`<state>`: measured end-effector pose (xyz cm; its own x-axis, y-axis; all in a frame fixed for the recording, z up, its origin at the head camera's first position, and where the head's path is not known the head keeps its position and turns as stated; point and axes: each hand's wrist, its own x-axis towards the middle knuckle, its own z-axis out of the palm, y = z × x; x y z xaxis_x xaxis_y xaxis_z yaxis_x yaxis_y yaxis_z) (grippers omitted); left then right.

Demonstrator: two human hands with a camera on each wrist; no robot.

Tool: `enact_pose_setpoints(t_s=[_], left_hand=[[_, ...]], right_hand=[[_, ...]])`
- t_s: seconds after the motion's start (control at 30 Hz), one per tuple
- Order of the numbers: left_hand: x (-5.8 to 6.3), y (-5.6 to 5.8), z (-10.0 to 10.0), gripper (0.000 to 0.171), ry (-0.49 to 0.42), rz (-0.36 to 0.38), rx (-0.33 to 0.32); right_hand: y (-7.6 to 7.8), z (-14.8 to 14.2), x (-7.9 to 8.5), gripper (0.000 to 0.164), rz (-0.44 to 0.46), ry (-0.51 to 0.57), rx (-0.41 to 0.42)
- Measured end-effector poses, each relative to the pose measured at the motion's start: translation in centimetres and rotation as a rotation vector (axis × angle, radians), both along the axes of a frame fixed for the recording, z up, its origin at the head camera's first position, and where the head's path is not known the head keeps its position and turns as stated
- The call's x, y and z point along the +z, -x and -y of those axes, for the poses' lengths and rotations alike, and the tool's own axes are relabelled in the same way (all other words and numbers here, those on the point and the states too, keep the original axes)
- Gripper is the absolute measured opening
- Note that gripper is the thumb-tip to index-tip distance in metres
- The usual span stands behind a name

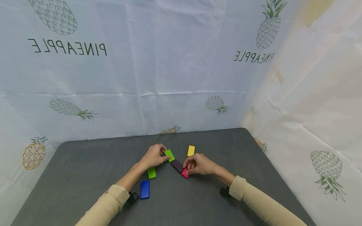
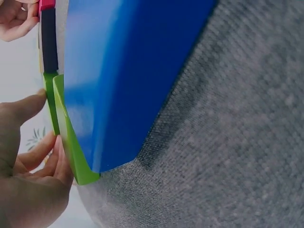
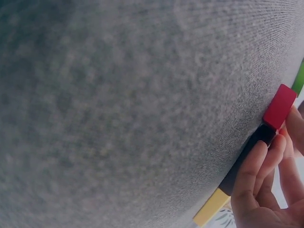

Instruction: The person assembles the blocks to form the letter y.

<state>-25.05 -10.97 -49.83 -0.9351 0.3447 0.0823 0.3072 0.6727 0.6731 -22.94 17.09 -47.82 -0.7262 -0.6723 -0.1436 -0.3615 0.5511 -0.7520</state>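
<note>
Left hand (image 1: 154, 155) pinches far green block (image 1: 170, 154); right hand (image 1: 201, 164), red block (image 1: 184, 174). Probably light, stiff, slick; grip side edges.

On the whitish cloth curtain (image 1: 169, 66) with printed pineapples, which hangs behind the dark grey surface (image 1: 198, 201), one word can be read two times: "PINEAPPLE", in dark capital letters, mirror-reversed. The larger print (image 1: 68, 47) is placed high above the back left corner of the surface, below a big outlined pineapple drawing (image 1: 56, 17). The smaller print (image 1: 253, 57) is placed above the back right corner, below a leafy outlined pineapple drawing (image 1: 268, 33).
</note>
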Motion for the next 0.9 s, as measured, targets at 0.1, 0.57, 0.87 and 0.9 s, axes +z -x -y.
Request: enact_pose_setpoints(t_s=[0.1,0.57,0.87,0.9], left_hand=[[0.05,-0.1,0.03,0.038,0.007,-0.009,-0.001],[0.38,-0.52,-0.27,0.045,0.041,0.003,0.018],[0.33,-0.51,-0.12,0.045,0.056,-0.007,0.016],[0.36,-0.52,-0.11,0.045,0.056,-0.007,0.016]], right_hand=[[-0.02,0.0,0.01,0.015,0.001,-0.003,-0.003],[-0.02,-0.03,-0.17,0.015,-0.009,-0.007,-0.005],[-0.02,-0.03,-0.03,0.015,-0.008,-0.002,0.001],[-0.02,-0.03,-0.02,0.016,-0.008,-0.002,-0.001]])
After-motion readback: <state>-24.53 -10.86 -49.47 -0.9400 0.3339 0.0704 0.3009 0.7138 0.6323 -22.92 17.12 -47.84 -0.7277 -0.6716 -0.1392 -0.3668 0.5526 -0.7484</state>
